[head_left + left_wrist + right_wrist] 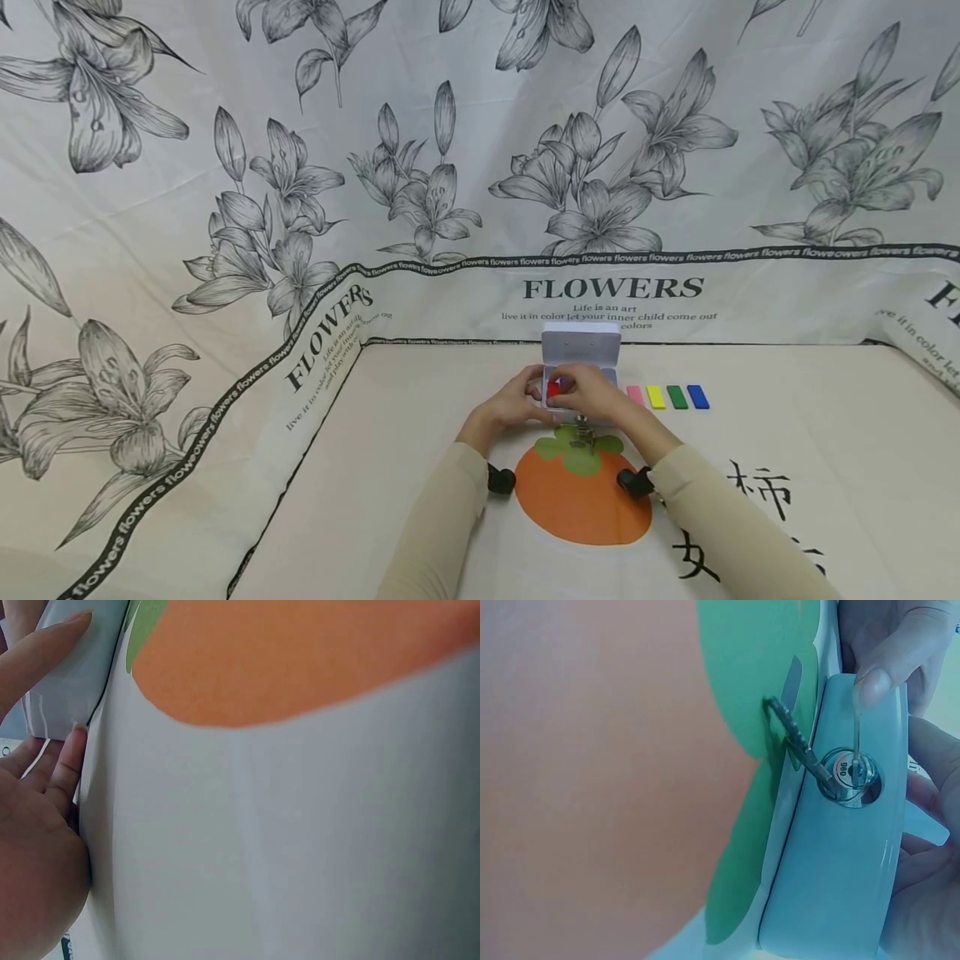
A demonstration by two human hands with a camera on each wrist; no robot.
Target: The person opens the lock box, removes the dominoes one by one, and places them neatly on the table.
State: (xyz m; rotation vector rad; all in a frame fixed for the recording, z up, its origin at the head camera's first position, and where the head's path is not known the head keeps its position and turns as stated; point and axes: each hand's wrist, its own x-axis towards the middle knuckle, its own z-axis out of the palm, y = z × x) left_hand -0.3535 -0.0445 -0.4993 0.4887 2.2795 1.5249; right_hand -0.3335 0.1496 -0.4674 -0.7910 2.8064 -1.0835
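Note:
A small white lockable box [581, 340] stands with its lid raised at the far middle of the table. Its lock [851, 776] faces the person and has keys [799, 746] hanging from it. My left hand [513, 400] grips the box's left end, the thumb [52, 649] on the front wall and fingers at the side. Over the box's interior, my right hand [588, 390] has its fingers curled down and pinches a red block [553, 389]. A bit of purple shows beside it, its shape hidden by the fingers.
To the right of the box lie a pink block [636, 395], a yellow block [656, 397], a green block [677, 397] and a blue block [698, 397] in a row. The tablecloth bears a printed orange persimmon [577, 508]. A flowered curtain [420, 300] rises behind the table.

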